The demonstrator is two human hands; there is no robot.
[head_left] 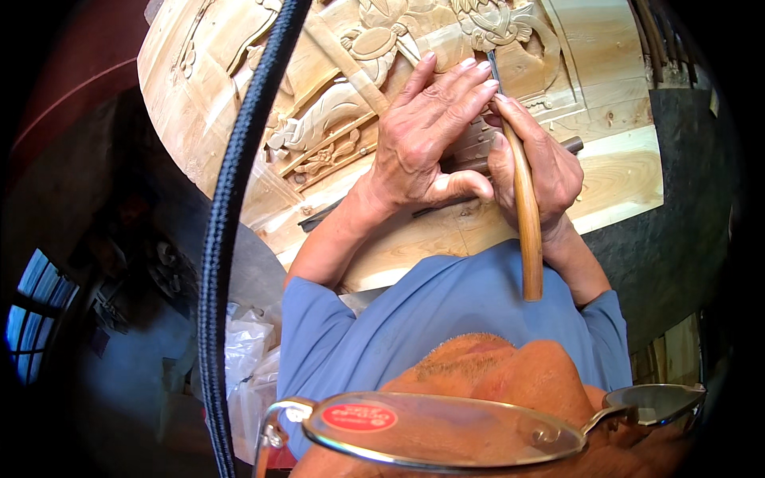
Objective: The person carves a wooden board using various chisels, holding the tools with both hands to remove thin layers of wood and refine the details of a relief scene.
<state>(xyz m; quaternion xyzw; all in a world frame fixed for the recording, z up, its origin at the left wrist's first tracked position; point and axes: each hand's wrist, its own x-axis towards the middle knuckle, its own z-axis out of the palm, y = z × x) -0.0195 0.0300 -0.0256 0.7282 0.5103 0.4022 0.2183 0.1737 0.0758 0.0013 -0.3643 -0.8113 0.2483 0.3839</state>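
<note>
My right hand (546,163) is wrapped round a carving chisel (527,231) with a long brown wooden handle. The handle's butt points back toward my chest, while its dark metal blade reaches the relief on a pale carved wooden panel (610,48). My left hand (414,147) lies over the panel with its fingers stretched out and thumb apart. Its fingertips are beside the chisel's blade; whether they touch it I cannot tell. Carved figures and leafy shapes (370,40) surround the hands. Beneath the hands, other dark tools (572,145) are partly hidden.
A black braided cable (227,207) crosses the view at the left. Clear plastic bags (249,350) sit at the lower left. More tools (669,40) stand at the far right, by the panel's edge. A dark grey surface (677,199) extends beyond the panel.
</note>
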